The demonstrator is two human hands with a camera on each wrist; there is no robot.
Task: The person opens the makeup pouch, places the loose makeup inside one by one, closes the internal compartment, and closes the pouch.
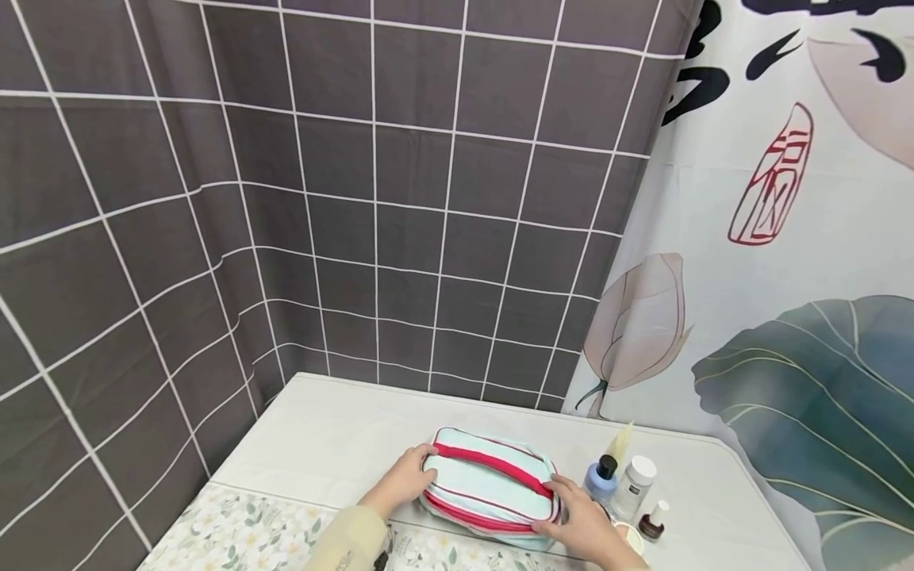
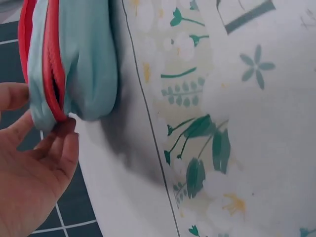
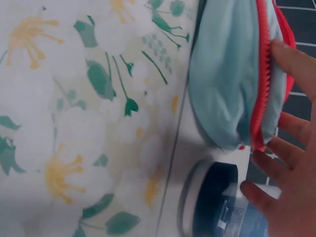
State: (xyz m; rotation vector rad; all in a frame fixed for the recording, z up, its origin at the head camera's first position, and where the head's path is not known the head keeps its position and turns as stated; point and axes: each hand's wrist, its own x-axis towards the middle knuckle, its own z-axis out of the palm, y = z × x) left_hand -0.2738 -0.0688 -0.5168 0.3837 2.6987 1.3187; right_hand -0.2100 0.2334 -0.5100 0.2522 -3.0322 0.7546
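A pale aqua toiletry bag (image 1: 493,484) with red piping, a red top strap and a red zipper lies on the white table between both hands. My left hand (image 1: 405,478) grips its left end; in the left wrist view the thumb is on the upper side and the fingers (image 2: 69,148) curl in by the zipper's end. At the opposite end my right hand (image 1: 581,523) holds the bag, thumb near the front zipper (image 3: 264,74) and fingers spread along the end. The zipper looks closed in the right wrist view; the bag's inside is hidden.
Right of the bag stand a blue bottle with a black cap (image 1: 602,478), a clear white-capped bottle (image 1: 634,488), a small brown bottle (image 1: 652,523), a pale yellow tube (image 1: 618,444) and a round jar (image 1: 630,538), partly hidden by my right hand. A floral cloth (image 1: 243,527) covers the front.
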